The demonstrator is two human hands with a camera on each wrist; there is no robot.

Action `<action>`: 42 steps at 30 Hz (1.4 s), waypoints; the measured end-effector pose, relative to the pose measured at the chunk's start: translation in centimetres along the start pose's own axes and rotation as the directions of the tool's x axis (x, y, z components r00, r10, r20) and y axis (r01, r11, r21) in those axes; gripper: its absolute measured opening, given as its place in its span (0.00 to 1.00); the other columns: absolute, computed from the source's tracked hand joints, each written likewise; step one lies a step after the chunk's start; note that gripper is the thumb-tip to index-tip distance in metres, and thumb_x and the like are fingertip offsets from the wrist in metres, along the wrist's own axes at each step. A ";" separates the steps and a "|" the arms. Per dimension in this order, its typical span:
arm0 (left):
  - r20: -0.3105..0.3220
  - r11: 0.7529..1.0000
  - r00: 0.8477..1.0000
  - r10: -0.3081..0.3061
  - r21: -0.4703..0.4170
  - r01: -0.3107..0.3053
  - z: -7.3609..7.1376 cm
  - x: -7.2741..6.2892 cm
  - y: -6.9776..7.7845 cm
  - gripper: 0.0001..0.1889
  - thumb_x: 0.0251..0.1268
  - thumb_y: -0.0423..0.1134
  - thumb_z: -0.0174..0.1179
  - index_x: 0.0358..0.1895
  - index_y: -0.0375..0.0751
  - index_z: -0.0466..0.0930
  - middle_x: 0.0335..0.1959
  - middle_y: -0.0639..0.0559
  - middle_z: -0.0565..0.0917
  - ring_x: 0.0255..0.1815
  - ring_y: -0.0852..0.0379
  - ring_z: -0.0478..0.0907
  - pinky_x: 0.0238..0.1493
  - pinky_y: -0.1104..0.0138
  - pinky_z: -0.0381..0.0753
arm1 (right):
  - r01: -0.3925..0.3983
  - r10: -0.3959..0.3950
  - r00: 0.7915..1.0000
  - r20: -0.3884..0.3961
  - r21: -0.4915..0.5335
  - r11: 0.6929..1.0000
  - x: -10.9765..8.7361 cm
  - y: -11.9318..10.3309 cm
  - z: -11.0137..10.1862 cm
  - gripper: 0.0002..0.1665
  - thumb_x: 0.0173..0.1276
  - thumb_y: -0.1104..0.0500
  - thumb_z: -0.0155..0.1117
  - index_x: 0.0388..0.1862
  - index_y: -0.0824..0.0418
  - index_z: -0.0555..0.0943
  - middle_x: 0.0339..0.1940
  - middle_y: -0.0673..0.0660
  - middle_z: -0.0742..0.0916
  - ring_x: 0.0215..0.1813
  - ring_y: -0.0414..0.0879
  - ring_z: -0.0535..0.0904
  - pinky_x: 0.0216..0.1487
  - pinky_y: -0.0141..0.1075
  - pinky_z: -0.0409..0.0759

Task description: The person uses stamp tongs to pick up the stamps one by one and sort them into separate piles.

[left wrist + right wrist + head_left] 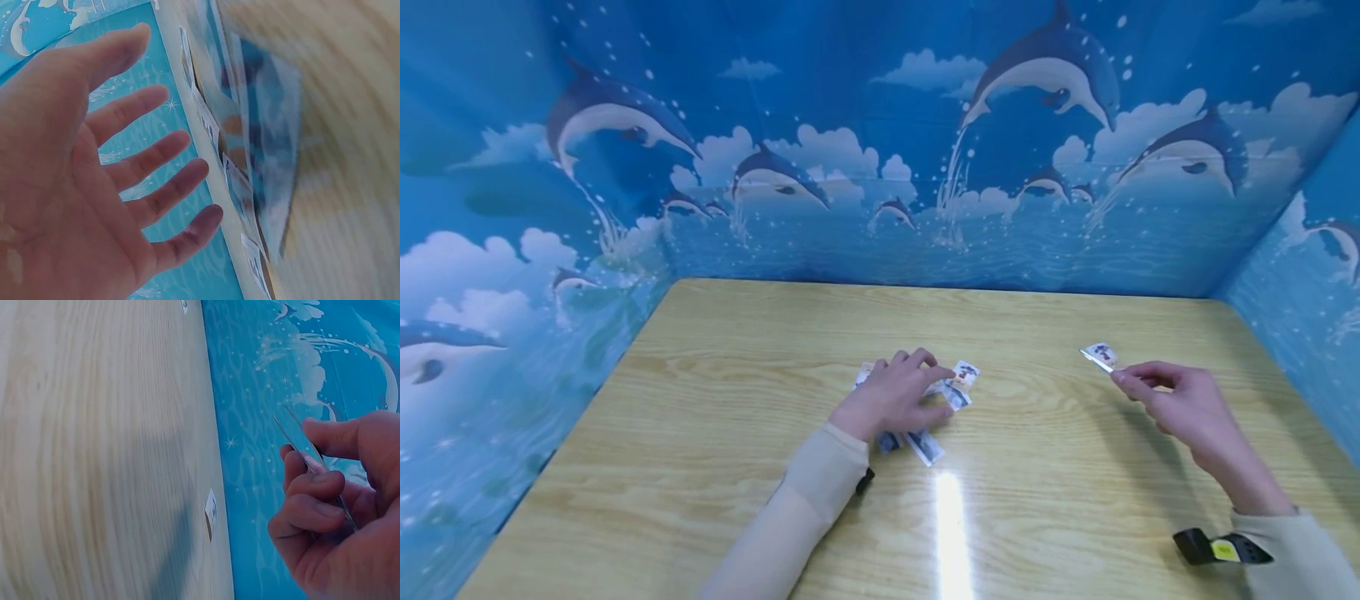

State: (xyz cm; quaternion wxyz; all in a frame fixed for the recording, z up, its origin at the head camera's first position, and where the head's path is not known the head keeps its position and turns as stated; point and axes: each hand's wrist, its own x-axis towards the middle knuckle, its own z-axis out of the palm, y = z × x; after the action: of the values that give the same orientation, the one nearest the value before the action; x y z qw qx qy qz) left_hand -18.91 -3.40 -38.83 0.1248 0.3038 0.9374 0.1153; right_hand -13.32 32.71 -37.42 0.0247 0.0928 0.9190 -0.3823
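Observation:
My left hand [895,396] is spread with extended fingers over a cluster of small printed paper pieces [925,447], and its palm hides part of them. In the left wrist view the fingers [150,164] stand apart with nothing between them, beside clear-edged pieces [275,131]. My right hand [1183,408] holds metal tweezers [306,437] between thumb and fingers. The two tips of the tweezers are apart, with nothing between them in the right wrist view. Below them a small printed piece [211,515] lies on the table; in the head view the tweezers overlap it.
The wood-grain table [737,333] reaches back to a blue dolphin-print curtain [850,167], which also runs along both sides. More printed pieces [966,372] lie at the right of the cluster. A bright light reflection crosses the tabletop near the front.

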 end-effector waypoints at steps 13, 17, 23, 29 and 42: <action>0.047 0.997 0.998 -0.035 0.063 0.032 0.2 0.5 0.6 0.27 0.74 0.63 0.54 0.74 0.68 0.70 0.74 0.52 0.70 0.70 0.46 0.68 0.68 0.43 0.72 | 0.010 -0.012 0.999 0.038 0.037 0.999 0.4 -1.3 1.4 0.32 0.75 0.40 0.62 0.59 0.67 0.81 0.31 0.43 0.79 0.21 0.37 0.67 0.20 0.35 0.68; 0.046 0.996 0.998 -0.037 0.080 0.034 0.2 0.5 0.7 0.27 0.74 0.63 0.54 0.74 0.68 0.70 0.74 0.53 0.69 0.70 0.46 0.68 0.68 0.43 0.72 | 0.031 -0.032 0.999 0.038 0.023 0.999 0.4 -1.8 1.9 0.31 0.75 0.41 0.62 0.58 0.67 0.82 0.36 0.46 0.81 0.26 0.37 0.68 0.21 0.35 0.70; 0.048 0.995 0.998 -0.046 0.092 0.042 0.1 0.4 0.9 0.28 0.74 0.63 0.54 0.74 0.68 0.70 0.74 0.53 0.69 0.71 0.46 0.68 0.68 0.43 0.72 | 0.061 -0.061 0.995 0.083 -0.004 0.998 0.4 -2.5 2.8 0.30 0.76 0.41 0.61 0.57 0.66 0.83 0.44 0.56 0.85 0.33 0.39 0.71 0.26 0.34 0.71; 0.058 0.994 0.997 -0.058 0.101 0.052 0.1 0.4 0.9 0.27 0.75 0.62 0.54 0.74 0.69 0.69 0.75 0.54 0.68 0.72 0.46 0.67 0.68 0.44 0.72 | 0.086 -0.083 0.989 0.125 -0.015 0.996 0.7 -2.9 3.9 0.28 0.77 0.43 0.60 0.57 0.66 0.84 0.46 0.58 0.87 0.42 0.42 0.74 0.34 0.33 0.73; 0.065 0.993 0.996 -0.060 0.109 0.053 0.2 0.5 0.8 0.27 0.75 0.62 0.54 0.75 0.70 0.68 0.75 0.54 0.67 0.73 0.46 0.66 0.69 0.44 0.71 | 0.018 -0.023 0.970 0.244 0.022 1.000 1.2 -3.7 5.8 0.29 0.77 0.44 0.60 0.61 0.67 0.81 0.46 0.58 0.87 0.42 0.47 0.74 0.35 0.35 0.73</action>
State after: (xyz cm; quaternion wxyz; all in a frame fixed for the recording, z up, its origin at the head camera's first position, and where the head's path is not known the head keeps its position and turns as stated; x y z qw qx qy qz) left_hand -18.79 -2.46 -38.91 0.1434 0.2872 0.9457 0.0510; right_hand -15.36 26.24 -39.14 0.1327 0.0358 0.9062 -0.3999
